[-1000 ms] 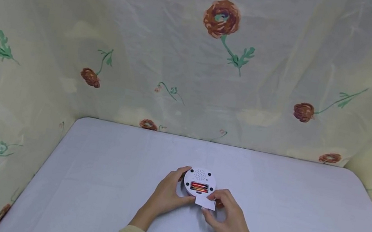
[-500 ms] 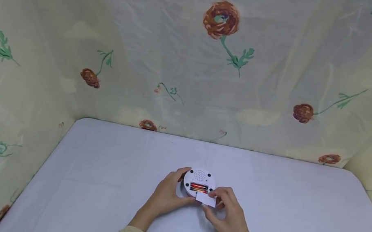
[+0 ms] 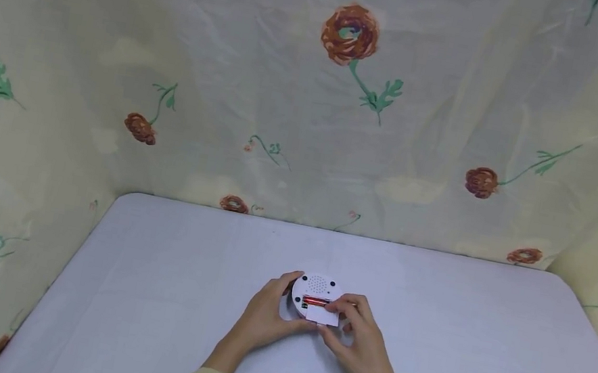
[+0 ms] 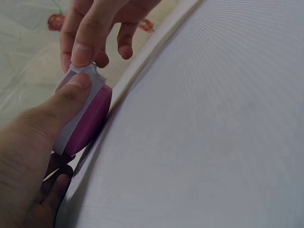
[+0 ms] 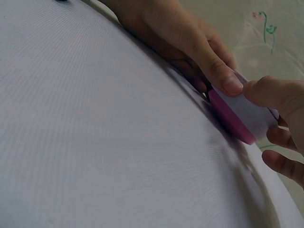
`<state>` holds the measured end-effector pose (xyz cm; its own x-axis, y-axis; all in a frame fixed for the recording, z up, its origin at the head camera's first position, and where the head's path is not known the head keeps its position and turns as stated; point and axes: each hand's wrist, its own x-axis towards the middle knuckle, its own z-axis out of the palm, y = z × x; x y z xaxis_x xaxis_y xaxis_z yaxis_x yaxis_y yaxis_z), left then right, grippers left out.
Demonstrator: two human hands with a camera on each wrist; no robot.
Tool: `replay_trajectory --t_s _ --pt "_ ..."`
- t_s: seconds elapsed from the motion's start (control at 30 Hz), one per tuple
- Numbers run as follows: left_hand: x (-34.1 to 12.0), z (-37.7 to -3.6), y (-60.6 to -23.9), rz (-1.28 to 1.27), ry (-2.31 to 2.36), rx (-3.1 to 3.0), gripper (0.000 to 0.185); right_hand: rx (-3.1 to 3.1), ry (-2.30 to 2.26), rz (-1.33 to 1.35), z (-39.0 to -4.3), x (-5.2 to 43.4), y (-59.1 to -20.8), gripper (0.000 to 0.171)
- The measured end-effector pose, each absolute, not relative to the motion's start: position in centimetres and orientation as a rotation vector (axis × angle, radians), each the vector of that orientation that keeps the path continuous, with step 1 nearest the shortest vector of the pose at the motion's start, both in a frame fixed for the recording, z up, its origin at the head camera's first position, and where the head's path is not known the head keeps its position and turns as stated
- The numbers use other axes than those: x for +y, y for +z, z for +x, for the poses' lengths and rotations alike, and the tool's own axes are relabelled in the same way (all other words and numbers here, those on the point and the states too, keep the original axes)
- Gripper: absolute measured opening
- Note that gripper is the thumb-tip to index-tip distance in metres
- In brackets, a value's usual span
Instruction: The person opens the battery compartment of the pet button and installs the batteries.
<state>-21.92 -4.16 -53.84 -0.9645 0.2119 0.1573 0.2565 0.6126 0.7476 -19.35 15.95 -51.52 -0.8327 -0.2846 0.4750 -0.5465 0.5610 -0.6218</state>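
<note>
You see a round device (image 3: 317,290) of smooth, matt white plastic with a pink rim, and its small cover (image 3: 323,316) of the same white plastic. The tabletop (image 3: 457,348) wears a finely woven, matt pale cloth. Behind hangs a thin, creased, flower-printed fabric (image 3: 288,111).

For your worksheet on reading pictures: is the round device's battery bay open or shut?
Open. Red batteries still show in the device; the right hand holds the cover partly over them.

Left hand (image 3: 267,314) grips round device (image 3: 314,292) — right hand (image 3: 360,347) pinches cover (image 3: 323,315).
</note>
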Motion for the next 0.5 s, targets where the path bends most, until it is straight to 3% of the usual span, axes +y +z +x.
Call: replay_trajectory --t_s 0.5 --pt "-4.3 -22.0 -53.7 -0.405 -1.288 -2.777 0.093 -2.583 1.141 0.667 -19.8 15.7 -50.5 0.031"
